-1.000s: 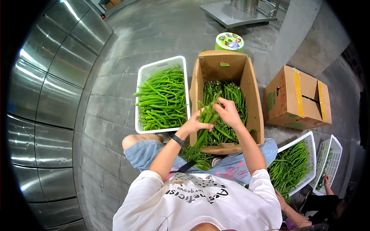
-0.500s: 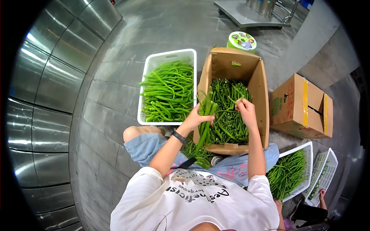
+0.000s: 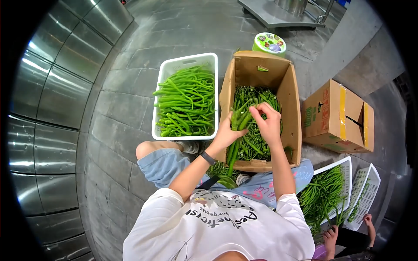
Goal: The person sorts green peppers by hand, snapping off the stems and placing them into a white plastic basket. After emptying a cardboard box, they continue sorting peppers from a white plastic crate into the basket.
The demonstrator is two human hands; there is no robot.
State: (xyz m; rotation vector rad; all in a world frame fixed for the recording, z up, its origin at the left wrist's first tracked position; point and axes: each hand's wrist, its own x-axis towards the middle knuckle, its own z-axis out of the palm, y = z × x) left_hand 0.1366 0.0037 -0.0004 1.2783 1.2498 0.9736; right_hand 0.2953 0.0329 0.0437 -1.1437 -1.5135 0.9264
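My left hand (image 3: 226, 133) is wrapped round a bunch of long green chili peppers (image 3: 234, 150), held over the near left part of an open cardboard box (image 3: 295, 130). Close beside it, my right hand (image 3: 269, 125) pinches at the upper end of a green chili pepper (image 3: 244, 119) by the top of the bunch; its fingertips partly hide that end. Darker, thinner green peppers (image 3: 257, 145) fill the bottom of the box. To the left stands a white plastic basket (image 3: 155, 117) with bright green chili peppers (image 3: 185, 102) laid in it mostly lengthwise.
A closed cardboard box (image 3: 333, 117) with yellow tape stands at the right. Behind the open box is a round green-and-white stool (image 3: 270, 43). A white crate (image 3: 348, 174) of peppers and another white crate (image 3: 370, 191) lie lower right, near another person's hands (image 3: 331, 237).
My right hand has moved left, bringing its pepper to the bunch in my left hand. At lower right, the other person's hand has come up to the crate of peppers.
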